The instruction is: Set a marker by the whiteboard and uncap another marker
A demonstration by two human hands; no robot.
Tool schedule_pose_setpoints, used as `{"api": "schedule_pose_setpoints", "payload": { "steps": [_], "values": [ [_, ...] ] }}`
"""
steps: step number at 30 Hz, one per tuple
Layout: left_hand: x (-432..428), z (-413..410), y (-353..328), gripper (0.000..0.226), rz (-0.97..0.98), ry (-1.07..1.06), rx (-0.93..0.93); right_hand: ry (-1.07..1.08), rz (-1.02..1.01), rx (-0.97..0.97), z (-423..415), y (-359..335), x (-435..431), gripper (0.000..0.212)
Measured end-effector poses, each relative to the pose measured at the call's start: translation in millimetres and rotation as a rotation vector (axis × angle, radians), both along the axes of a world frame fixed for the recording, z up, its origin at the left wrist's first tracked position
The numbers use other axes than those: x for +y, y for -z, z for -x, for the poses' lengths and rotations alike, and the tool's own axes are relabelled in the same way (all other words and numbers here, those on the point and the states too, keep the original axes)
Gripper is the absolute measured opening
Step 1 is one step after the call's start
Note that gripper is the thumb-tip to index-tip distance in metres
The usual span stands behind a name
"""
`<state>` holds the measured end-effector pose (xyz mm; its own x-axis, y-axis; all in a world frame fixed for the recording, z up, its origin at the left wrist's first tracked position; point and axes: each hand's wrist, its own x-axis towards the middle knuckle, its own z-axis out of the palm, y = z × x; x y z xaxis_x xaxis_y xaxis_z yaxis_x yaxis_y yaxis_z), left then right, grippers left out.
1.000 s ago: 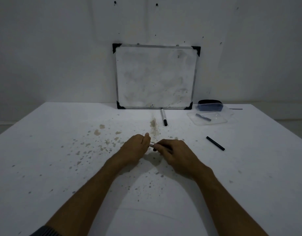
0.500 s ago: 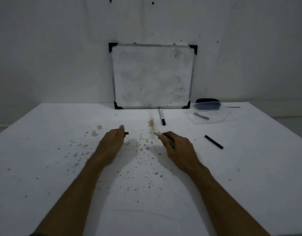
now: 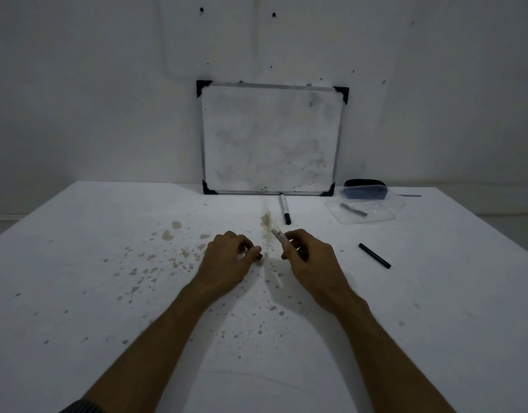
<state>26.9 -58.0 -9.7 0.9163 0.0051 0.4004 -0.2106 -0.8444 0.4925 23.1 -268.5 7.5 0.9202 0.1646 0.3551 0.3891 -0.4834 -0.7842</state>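
Note:
My right hand [image 3: 310, 263] grips a pale marker [image 3: 279, 236] whose uncovered end points up and to the left. My left hand [image 3: 227, 260] pinches the marker's small dark cap [image 3: 259, 256] between thumb and fingers, a short gap left of the marker. Both hands hover just above the stained white table [image 3: 108, 293], near its middle. A smudged whiteboard [image 3: 270, 138] with black corners leans against the wall straight ahead.
A second marker with a black cap [image 3: 284, 209] lies below the whiteboard. A black pen [image 3: 374, 255] lies to the right of my right hand. At the back right sit a clear plastic lid [image 3: 376, 214] holding a grey stick and a dark eraser [image 3: 364, 189].
The hands pulled the cap off the marker and moved apart, the left hand carrying the cap leftwards. Since then the left hand has come back close to the marker.

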Motion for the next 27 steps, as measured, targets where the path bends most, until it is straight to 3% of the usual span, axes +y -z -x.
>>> {"api": "schedule_pose_setpoints", "payload": {
  "steps": [4, 9, 13, 17, 20, 27],
  "values": [
    [-6.6, 5.3, -4.3, 0.038, 0.034, -0.024, 0.084, -0.007, -0.167, 0.074, 2.5, -8.0, -2.6, 0.025],
    [-52.4, 17.4, -33.3, 0.047, 0.566, 0.142, 0.253, 0.02, -0.231, 0.177, 7.5, -17.4, -16.3, 0.039],
    [-87.4, 23.7, -32.8, 0.036, 0.792, 0.247, 0.332, 0.04, -0.186, 0.175, 20.5, -13.3, -32.8, 0.042],
    [-92.1, 23.8, -17.6, 0.037, 0.821, 0.232, 0.309, 0.137, -0.055, 0.155, 23.2, -12.2, -68.0, 0.036],
    [-83.7, 22.0, -14.5, 0.042, 0.848, 0.27, 0.341, 0.37, 0.048, 0.096, 14.4, -8.8, -101.6, 0.021],
    [-79.0, 21.8, -10.6, 0.033, 0.775, 0.357, 0.384, 0.59, 0.191, 0.068, 3.2, 10.4, -113.0, 0.032]
  ]
}}
